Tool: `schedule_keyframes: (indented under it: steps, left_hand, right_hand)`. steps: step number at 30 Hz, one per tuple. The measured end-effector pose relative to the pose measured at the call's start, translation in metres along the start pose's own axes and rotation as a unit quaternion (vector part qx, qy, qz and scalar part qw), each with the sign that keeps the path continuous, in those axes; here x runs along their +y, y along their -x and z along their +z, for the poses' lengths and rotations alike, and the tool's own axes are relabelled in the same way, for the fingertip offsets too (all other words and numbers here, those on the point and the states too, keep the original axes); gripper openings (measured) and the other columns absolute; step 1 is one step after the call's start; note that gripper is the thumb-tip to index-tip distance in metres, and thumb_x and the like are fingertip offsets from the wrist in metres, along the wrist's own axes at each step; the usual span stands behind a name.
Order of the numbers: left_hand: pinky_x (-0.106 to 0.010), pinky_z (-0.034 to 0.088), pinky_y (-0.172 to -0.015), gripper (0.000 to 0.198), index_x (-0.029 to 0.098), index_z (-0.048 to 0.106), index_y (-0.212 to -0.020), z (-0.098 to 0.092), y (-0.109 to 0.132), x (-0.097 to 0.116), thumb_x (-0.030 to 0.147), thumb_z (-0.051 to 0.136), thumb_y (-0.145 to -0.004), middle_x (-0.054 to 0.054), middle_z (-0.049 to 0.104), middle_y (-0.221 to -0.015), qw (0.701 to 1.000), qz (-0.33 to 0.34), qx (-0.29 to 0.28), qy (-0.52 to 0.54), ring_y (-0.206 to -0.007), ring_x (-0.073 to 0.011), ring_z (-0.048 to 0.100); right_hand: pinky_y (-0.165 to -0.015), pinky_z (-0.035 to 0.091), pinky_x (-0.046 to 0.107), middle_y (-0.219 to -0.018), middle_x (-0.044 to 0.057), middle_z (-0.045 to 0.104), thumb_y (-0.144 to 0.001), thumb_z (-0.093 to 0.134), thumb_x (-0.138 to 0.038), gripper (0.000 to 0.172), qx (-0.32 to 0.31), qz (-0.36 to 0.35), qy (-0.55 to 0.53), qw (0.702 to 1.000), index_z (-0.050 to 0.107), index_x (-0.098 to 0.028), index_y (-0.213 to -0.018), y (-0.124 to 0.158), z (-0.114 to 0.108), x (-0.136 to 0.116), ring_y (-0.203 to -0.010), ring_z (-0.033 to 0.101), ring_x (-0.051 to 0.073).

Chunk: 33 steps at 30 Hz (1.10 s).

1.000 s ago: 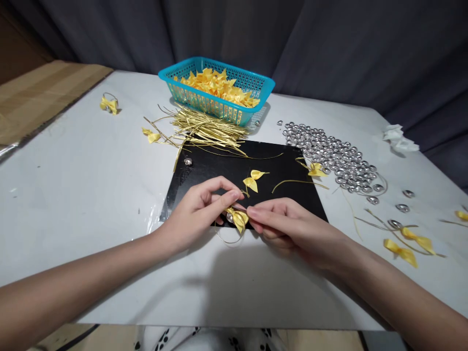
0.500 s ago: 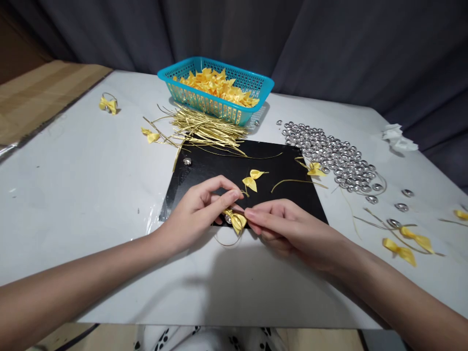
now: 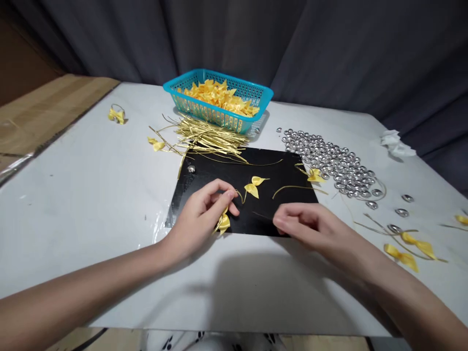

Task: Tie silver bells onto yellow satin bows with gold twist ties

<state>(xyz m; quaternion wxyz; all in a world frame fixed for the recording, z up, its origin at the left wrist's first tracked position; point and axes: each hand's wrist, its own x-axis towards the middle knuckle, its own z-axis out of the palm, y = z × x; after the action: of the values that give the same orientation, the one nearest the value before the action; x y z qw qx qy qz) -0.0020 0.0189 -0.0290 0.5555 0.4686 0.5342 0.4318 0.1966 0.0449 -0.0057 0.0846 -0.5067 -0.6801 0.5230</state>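
Note:
My left hand pinches a small yellow ribbon bow at the near edge of a black mat. A thin gold wire runs from the bow across the mat to my right hand, whose fingers are closed in a pinch on its end. Another yellow bow lies on the mat just beyond my left fingers. A loose gold wire lies to its right.
A blue basket of yellow bows stands at the back. A heap of gold wires lies in front of it. Silver beads are piled at the right. Loose bows lie at the far right, one bow at the far left.
My hands have parted: the right hand moved right, away from the bow, drawing the gold wire out. The left hand kept the bow. The view shifted down slightly.

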Motion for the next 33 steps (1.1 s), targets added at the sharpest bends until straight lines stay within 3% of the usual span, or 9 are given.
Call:
schedule_keyframes:
  steps: [3, 8, 11, 15, 22, 25, 28, 31, 33]
  left_hand:
    - [-0.019, 0.036, -0.05, 0.017, 0.018, 0.056, -0.082, -0.002, -0.002, 0.0, 0.034, 0.051, -0.086, 0.001, 0.063, -0.069, 1.0, 0.002, 0.009, 0.002, -0.054, -0.0072, 0.049]
    - [-0.022, 0.045, -0.06, 0.015, 0.017, 0.056, -0.084, -0.004, -0.005, 0.001, 0.031, 0.053, -0.085, -0.004, 0.068, -0.078, 0.997, -0.017, 0.021, 0.079, -0.064, -0.011, 0.06]
    - [-0.021, 0.045, -0.06, 0.016, 0.016, 0.056, -0.084, -0.004, -0.005, 0.001, 0.032, 0.055, -0.084, -0.006, 0.07, -0.084, 0.994, -0.028, 0.044, 0.091, -0.072, -0.0132, 0.064]
    - [-0.02, 0.044, -0.063, 0.015, 0.015, 0.058, -0.08, -0.002, -0.003, 0.002, 0.03, 0.057, -0.083, -0.005, 0.07, -0.084, 0.995, -0.004, 0.053, 0.086, -0.077, -0.0131, 0.064]
    - [-0.029, 0.045, -0.073, 0.022, 0.019, 0.058, -0.084, -0.027, -0.014, 0.011, 0.038, 0.046, -0.084, -0.007, 0.07, -0.098, 0.99, 0.043, 0.117, -0.067, -0.093, -0.0204, 0.062]
    - [-0.036, 0.042, -0.077, 0.02, 0.02, 0.063, -0.073, -0.044, -0.021, 0.017, 0.038, 0.054, -0.078, -0.007, 0.069, -0.084, 0.961, 0.061, 0.13, -0.237, -0.088, -0.0258, 0.06]
    - [-0.043, 0.039, -0.082, 0.038, 0.022, 0.06, -0.108, -0.045, -0.017, 0.02, 0.044, 0.056, -0.077, -0.01, 0.064, -0.11, 0.891, 0.093, 0.134, -0.424, -0.099, -0.0309, 0.055]
    - [-0.038, 0.042, -0.082, 0.054, 0.023, 0.038, -0.133, -0.03, -0.005, 0.021, 0.046, 0.046, -0.085, -0.01, 0.057, -0.121, 0.934, 0.126, 0.092, -0.321, -0.099, -0.0241, 0.055]
    - [-0.032, 0.044, -0.076, 0.045, 0.021, 0.048, -0.123, -0.018, 0.003, 0.021, 0.046, 0.045, -0.086, -0.008, 0.064, -0.106, 0.973, 0.098, 0.0, -0.208, -0.09, -0.0203, 0.058]
  right_hand:
    - [-0.049, 0.026, 0.023, -0.058, -0.003, 0.042, -0.086, 0.044, -0.044, 0.032, 0.158, -0.034, 0.265, 0.951, 0.043, -0.018, -0.068, 0.001, -0.008, 0.018, -0.049, 0.038, 0.01]
    - [-0.063, 0.036, 0.031, -0.086, 0.008, 0.057, -0.086, 0.048, -0.034, 0.018, 0.257, -0.119, 0.456, 0.844, 0.052, -0.017, -0.085, -0.003, -0.005, 0.021, -0.082, 0.053, 0.024]
    - [-0.071, 0.039, 0.033, -0.09, 0.009, 0.057, -0.086, 0.048, -0.033, 0.017, 0.287, -0.167, 0.363, 0.87, 0.052, -0.016, -0.087, -0.007, 0.012, -0.002, -0.086, 0.052, 0.023]
    - [-0.051, 0.033, 0.024, -0.068, 0.0, 0.053, -0.083, 0.054, -0.037, 0.021, 0.121, -0.147, 0.186, 0.964, 0.048, -0.018, -0.078, -0.022, 0.043, -0.027, -0.057, 0.047, 0.012]
    - [-0.052, 0.03, 0.021, -0.062, -0.002, 0.046, -0.086, 0.044, -0.016, 0.013, 0.146, -0.286, 0.188, 0.928, 0.048, -0.016, -0.074, -0.031, 0.039, -0.014, -0.054, 0.041, 0.008]
    - [-0.047, 0.027, 0.019, -0.057, -0.005, 0.041, -0.084, 0.047, -0.016, 0.012, 0.203, -0.296, 0.154, 0.921, 0.047, -0.016, -0.073, -0.026, 0.026, -0.01, -0.048, 0.036, 0.006]
    - [-0.045, 0.028, 0.018, -0.056, -0.006, 0.04, -0.082, 0.049, -0.015, 0.009, 0.223, -0.317, 0.131, 0.912, 0.048, -0.016, -0.073, -0.021, 0.019, -0.012, -0.047, 0.036, 0.005]
    - [-0.046, 0.029, 0.017, -0.056, -0.005, 0.041, -0.082, 0.049, -0.013, 0.01, 0.226, -0.329, 0.134, 0.907, 0.048, -0.015, -0.073, -0.019, 0.017, -0.014, -0.048, 0.037, 0.005]
    - [-0.049, 0.03, 0.019, -0.058, -0.004, 0.043, -0.082, 0.049, -0.013, 0.01, 0.232, -0.343, 0.162, 0.896, 0.05, -0.014, -0.073, -0.019, 0.017, -0.013, -0.051, 0.039, 0.006]
